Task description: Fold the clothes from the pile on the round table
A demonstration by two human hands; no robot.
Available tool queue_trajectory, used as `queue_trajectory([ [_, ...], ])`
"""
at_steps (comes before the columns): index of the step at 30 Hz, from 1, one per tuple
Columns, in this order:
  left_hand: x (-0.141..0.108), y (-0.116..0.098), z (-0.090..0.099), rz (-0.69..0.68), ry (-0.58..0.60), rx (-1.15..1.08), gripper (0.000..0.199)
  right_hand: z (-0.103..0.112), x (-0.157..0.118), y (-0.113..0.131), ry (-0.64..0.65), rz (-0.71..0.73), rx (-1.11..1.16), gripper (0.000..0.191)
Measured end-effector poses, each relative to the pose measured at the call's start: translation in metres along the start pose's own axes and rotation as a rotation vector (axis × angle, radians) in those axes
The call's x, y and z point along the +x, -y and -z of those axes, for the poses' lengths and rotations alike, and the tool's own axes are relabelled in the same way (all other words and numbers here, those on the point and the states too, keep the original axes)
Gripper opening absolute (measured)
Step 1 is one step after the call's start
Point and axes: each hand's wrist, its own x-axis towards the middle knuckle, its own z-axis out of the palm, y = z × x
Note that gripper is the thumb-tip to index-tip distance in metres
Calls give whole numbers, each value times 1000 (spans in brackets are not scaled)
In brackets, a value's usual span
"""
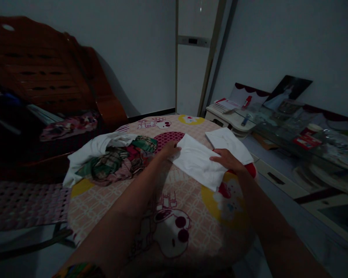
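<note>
A white folded cloth (198, 160) lies over the patterned tablecloth, its exact kind not clear. My left hand (170, 150) pinches its left edge, fingers closed. At the opposite edge, my right hand (227, 159) has its thumb on top and its other fingers along the far side, holding the fabric. Just beyond that hand rests another folded white garment (230, 144), flat near the table's right rim. To the left of my left hand is a loose heap of clothes (120, 162), plaid green, pink and red, with a white garment (88, 154) draped across its back.
The round table wears a pink tablecloth (188, 224) with cartoon figures. A wooden bench (43, 77) stands at left, with a woven seat (26, 204) nearer me. On the right is a glass-topped cabinet (281, 129) crowded with small items. A tall white appliance (193, 73) stands behind.
</note>
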Motion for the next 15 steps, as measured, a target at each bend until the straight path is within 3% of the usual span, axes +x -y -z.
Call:
queue_trajectory([
  [3,7,-28,8,-57,-121,149,15,14,-6,-1,-63,6,18,31],
  [7,29,-84,13,-73,-288,153,20,53,-7,2,-237,-63,-49,34],
  [12,61,-137,-3,-203,-291,-32,19,82,-15,-2,-382,-324,-133,29],
  [15,80,-157,-14,-244,-295,-65,20,85,-18,-14,-428,-356,-91,32],
])
